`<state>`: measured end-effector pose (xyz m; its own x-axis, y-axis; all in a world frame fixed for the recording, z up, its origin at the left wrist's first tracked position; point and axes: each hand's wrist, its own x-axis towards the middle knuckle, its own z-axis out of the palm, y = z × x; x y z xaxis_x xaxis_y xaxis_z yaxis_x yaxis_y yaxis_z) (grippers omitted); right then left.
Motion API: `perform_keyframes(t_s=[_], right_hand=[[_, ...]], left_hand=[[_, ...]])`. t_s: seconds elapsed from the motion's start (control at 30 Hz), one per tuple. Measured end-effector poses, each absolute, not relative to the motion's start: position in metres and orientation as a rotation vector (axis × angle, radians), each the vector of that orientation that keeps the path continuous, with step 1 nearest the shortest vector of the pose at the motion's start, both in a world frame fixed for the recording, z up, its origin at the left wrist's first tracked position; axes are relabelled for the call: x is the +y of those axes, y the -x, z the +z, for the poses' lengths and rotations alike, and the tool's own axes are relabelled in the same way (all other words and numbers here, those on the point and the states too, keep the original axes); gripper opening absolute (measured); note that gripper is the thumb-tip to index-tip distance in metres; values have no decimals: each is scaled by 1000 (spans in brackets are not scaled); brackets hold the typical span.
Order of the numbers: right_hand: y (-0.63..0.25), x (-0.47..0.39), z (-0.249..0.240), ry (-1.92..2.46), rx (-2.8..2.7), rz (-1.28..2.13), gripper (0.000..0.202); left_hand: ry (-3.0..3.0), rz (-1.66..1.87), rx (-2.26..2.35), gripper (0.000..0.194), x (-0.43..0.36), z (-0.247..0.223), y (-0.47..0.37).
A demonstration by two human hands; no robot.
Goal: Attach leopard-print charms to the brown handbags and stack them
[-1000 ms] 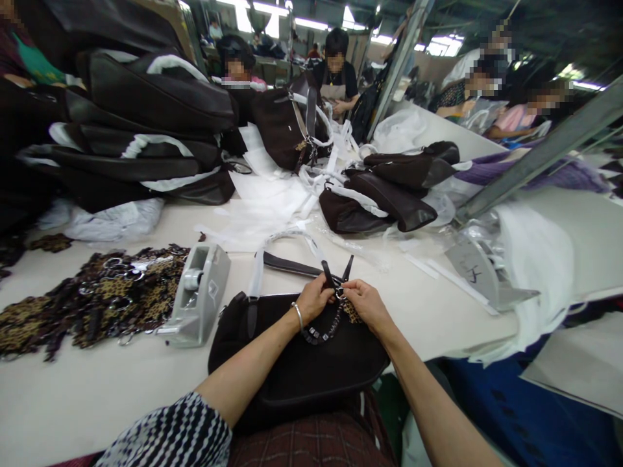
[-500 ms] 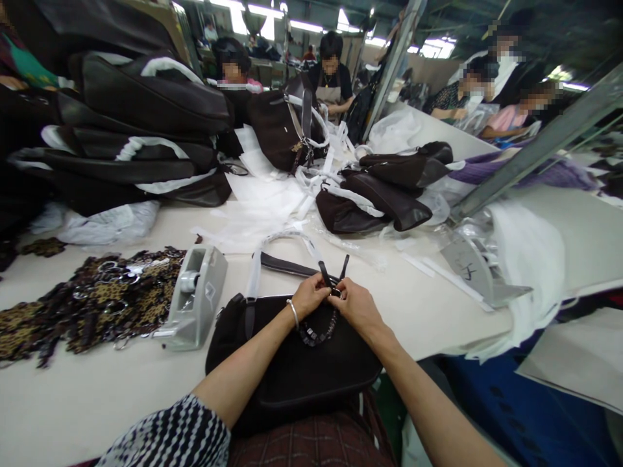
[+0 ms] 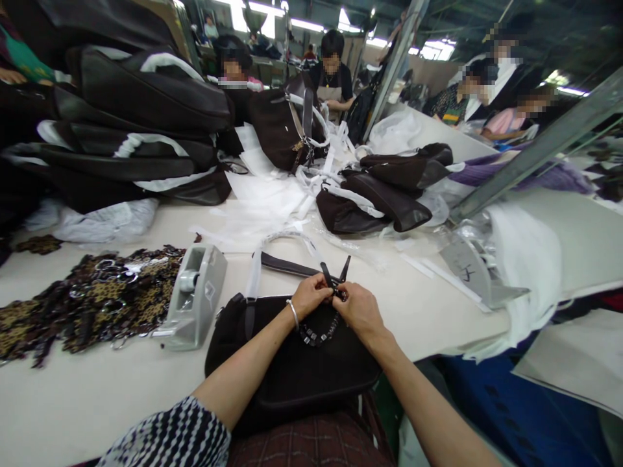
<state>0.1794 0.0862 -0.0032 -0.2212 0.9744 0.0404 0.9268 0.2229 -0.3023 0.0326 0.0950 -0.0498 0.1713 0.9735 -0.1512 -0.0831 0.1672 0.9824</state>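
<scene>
A dark brown handbag [image 3: 292, 376] lies against my lap at the table edge. My left hand [image 3: 311, 295], with a silver bangle at the wrist, is closed in a pinch at the base of a dark strap [image 3: 327, 275]. Pressed close beside it, my right hand [image 3: 359, 310] pinches the same strap joint; small metal fittings there are mostly covered by fingers. Below the hands a chain [image 3: 314, 337] of shiny dark links hangs in a loop over the bag. The bag's handle [image 3: 287, 235], wrapped in white, arches behind the hands.
A grey tape dispenser [image 3: 197, 298] stands left of the bag, beside a heap of leopard-patterned charms [image 3: 97, 305] with metal rings. Brown bags [image 3: 146, 97] are stacked at the back left, and more bags [image 3: 374, 198] lie behind. A metal post [image 3: 530, 146] slants at right. Several people work beyond.
My right fingers have curled further over the strap joint, covering the ring seen there before. The upright strap end leans slightly more to the right. My left hand has hardly moved.
</scene>
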Motion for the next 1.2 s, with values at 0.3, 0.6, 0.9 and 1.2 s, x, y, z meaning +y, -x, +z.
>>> perform_keyframes(t_s=[0.3, 0.6, 0.9, 1.2], right_hand=[[-186, 86, -1, 1740, -2172, 441, 28], [-190, 82, -1, 1650, -2120, 498, 32], [-193, 83, -1, 1702, -1921, 688, 29], [-197, 87, 0, 1721, -1887, 799, 32]], left_hand=[[-1158, 1020, 1093, 12, 94, -49, -33], [-1255, 1032, 1142, 15, 94, -48, -35], [-1228, 1014, 1085, 15, 94, -47, -33], [-1529, 1015, 1074, 24, 88, -41, -30]])
